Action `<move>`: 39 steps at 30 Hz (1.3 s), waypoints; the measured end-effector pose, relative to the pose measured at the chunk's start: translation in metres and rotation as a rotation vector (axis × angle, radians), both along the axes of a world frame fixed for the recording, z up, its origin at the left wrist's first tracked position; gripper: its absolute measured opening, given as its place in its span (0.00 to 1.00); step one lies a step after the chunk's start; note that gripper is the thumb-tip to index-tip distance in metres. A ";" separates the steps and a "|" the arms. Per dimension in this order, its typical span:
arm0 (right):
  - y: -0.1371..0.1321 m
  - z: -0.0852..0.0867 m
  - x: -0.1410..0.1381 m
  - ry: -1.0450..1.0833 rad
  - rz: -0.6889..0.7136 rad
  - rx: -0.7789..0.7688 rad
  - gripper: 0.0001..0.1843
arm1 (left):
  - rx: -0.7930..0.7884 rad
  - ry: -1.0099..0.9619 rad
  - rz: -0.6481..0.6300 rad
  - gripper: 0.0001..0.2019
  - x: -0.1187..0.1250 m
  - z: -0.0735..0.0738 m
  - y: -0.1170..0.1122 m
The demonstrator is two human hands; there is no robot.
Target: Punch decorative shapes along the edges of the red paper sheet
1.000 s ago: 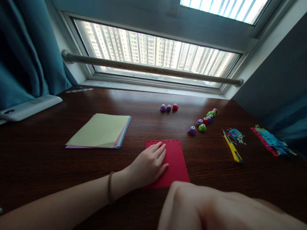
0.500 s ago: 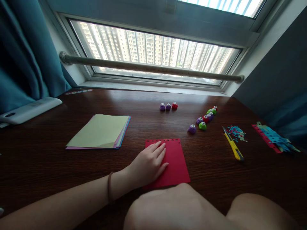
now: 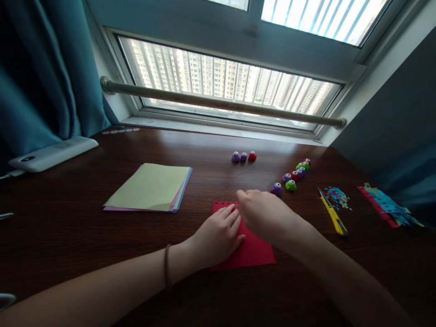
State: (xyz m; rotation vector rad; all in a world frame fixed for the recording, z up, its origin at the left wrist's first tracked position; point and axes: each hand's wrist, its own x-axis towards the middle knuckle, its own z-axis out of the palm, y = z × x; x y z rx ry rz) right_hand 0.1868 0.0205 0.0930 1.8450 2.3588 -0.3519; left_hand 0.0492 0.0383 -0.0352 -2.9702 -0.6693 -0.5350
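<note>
A red paper sheet (image 3: 254, 252) with small holes punched along its far edge lies on the dark wooden table (image 3: 68, 236). My left hand (image 3: 218, 236) rests flat on the sheet's left half, fingers stretched out. Over the sheet's far edge is my right hand (image 3: 265, 213), knuckles up and fingers curled down; whether it holds anything is hidden. A purple mini punch (image 3: 276, 188) and a green one (image 3: 290, 185) sit just beyond my right hand.
A stack of coloured paper (image 3: 150, 187) lies to the left. Several more small punches (image 3: 299, 169) run diagonally at right, three punches (image 3: 244, 157) sit further back. A yellow utility knife (image 3: 332, 212), paper confetti (image 3: 335, 196), punched strips (image 3: 388, 204) and a white device (image 3: 51, 153) are around.
My right hand has come from the near bottom edge forward over the red sheet's far edge. The left hand has stayed flat on the sheet. The view shifted slightly.
</note>
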 end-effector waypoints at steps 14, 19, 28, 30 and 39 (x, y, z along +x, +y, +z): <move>0.087 -0.067 0.076 -0.247 -0.425 -0.128 0.18 | -0.005 0.038 0.006 0.22 0.000 0.003 -0.002; 0.086 -0.066 0.072 -0.213 -0.431 -0.031 0.15 | -0.002 0.032 0.006 0.22 -0.001 0.002 -0.002; 0.112 -0.089 0.047 -0.076 -0.129 0.443 0.19 | 0.028 0.025 0.013 0.22 -0.001 0.003 -0.003; 0.128 -0.096 0.043 -0.075 -0.085 0.519 0.22 | 0.027 0.024 0.016 0.22 -0.001 0.003 -0.004; 0.182 -0.112 0.032 -0.074 -0.044 0.626 0.18 | 0.024 0.014 0.017 0.22 -0.003 0.003 -0.004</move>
